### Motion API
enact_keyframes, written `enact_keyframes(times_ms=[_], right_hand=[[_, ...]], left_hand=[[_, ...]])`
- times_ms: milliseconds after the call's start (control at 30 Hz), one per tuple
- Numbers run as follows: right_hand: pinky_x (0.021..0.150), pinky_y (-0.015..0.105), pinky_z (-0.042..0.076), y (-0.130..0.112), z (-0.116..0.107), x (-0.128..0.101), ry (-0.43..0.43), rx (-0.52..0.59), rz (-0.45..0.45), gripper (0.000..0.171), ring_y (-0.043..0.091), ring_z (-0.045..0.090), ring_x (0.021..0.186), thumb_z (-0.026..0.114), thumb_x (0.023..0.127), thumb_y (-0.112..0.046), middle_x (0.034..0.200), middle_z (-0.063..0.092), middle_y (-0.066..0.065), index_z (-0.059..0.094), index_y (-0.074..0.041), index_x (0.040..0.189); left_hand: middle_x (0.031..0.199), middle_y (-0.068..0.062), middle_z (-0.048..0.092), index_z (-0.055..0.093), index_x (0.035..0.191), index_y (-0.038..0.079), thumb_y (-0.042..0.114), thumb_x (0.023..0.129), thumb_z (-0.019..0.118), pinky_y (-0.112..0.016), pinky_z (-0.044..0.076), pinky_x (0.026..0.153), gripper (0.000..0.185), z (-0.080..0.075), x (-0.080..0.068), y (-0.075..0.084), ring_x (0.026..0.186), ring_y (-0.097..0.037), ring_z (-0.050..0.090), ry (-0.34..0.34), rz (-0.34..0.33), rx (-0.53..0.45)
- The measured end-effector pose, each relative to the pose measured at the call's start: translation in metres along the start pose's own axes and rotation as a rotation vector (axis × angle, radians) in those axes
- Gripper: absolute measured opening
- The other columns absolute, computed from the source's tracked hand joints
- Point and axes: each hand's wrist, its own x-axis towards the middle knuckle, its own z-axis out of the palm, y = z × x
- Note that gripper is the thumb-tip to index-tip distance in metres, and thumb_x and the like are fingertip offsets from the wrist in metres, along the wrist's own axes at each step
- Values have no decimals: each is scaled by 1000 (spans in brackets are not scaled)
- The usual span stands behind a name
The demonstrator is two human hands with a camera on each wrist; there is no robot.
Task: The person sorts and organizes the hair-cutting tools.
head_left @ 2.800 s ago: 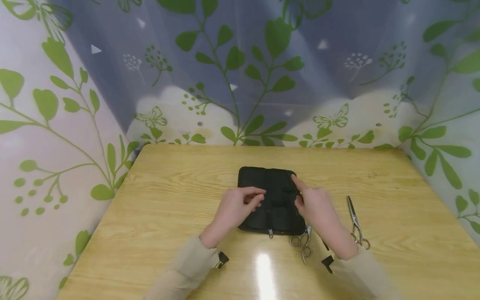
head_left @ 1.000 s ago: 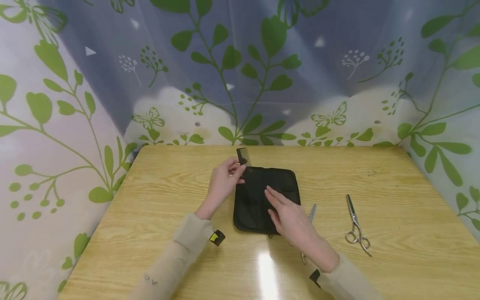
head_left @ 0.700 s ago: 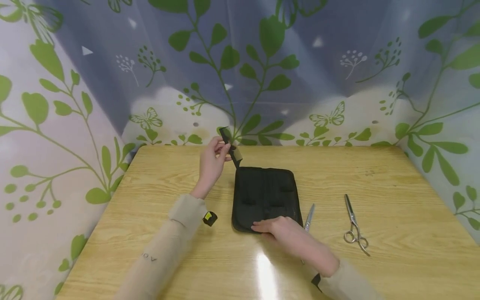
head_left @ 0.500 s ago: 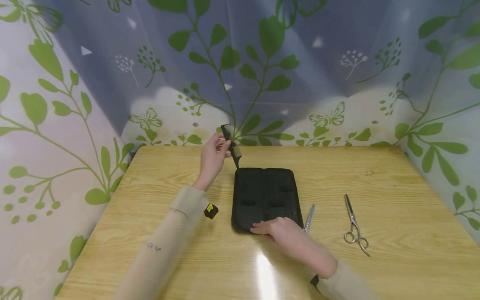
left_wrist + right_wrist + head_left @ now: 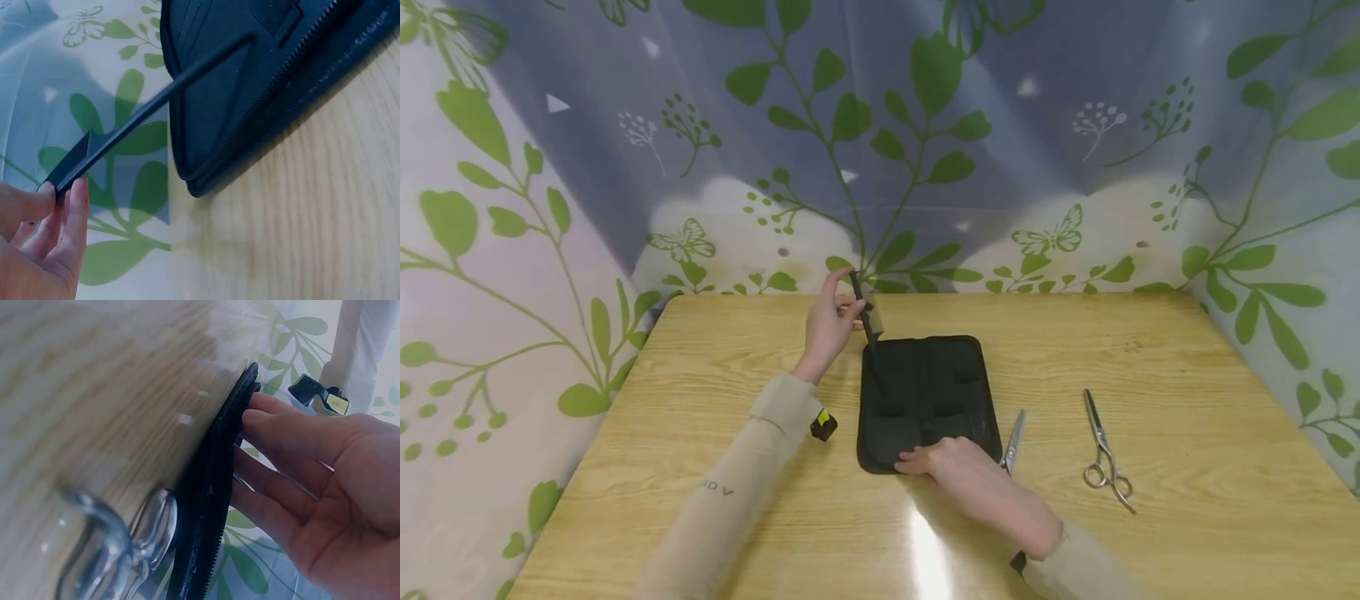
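Between the thumb and fingers of my left hand (image 5: 831,325) is a black tail comb (image 5: 119,134), gripped at its toothed end. The thin tail slants down over the left half of an open black zip case (image 5: 895,367), its tip close to an elastic loop (image 5: 891,410) sewn there. My right hand (image 5: 962,475) rests on the near edge of the case, fingertips (image 5: 253,419) touching it. Beside the right edge of the case lies a pair of scissors (image 5: 1015,433), its handles partly hidden behind my right hand in the head view but visible in the right wrist view.
Thinning shears (image 5: 1101,454) lie farther right on the wooden table (image 5: 737,350). A leaf-patterned cloth (image 5: 850,208) hangs behind the table and along its sides. Black camera mounts sit at both wrists, the left one (image 5: 823,425) with a yellow label.
My left hand has come into possession of the comb, raised it beyond the case and tilted its tail down over the left half. My right hand has moved to the near edge.
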Motion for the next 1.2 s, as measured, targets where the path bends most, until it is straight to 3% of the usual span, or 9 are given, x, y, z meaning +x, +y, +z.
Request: enact_keyframes(times_ms=[200,533,867,1200], right_hand=[[81,37,61,1,1,0,-3,-37,0,31,22,71,109,67,91,-1,119,74,3,77,-13,118],[79,36,61,1,1,0,-27,-54,18,37,22,71,110,66,88,3,121,73,3,77,-14,119],[81,35,61,1,3,1,-23,-25,21,35,22,70,112,63,90,1,121,72,3,77,-13,119],[83,35,60,1,1,1,-36,1,50,34,22,69,112,63,91,0,121,72,4,77,-13,120]], left_hand=[[108,-26,71,39,154,11,4,101,61,-51,59,80,58,3,1,-8,87,-43,71,-47,-68,-15],[114,-27,68,36,157,12,3,101,61,-47,60,83,62,10,-1,-16,91,-43,70,-133,-188,-61],[111,-24,66,33,158,9,1,100,61,-35,61,78,65,17,0,-26,90,-35,69,-191,-223,-62],[105,-24,69,37,155,4,-1,97,65,-33,61,77,65,19,-1,-36,92,-32,70,-286,-231,-72]])
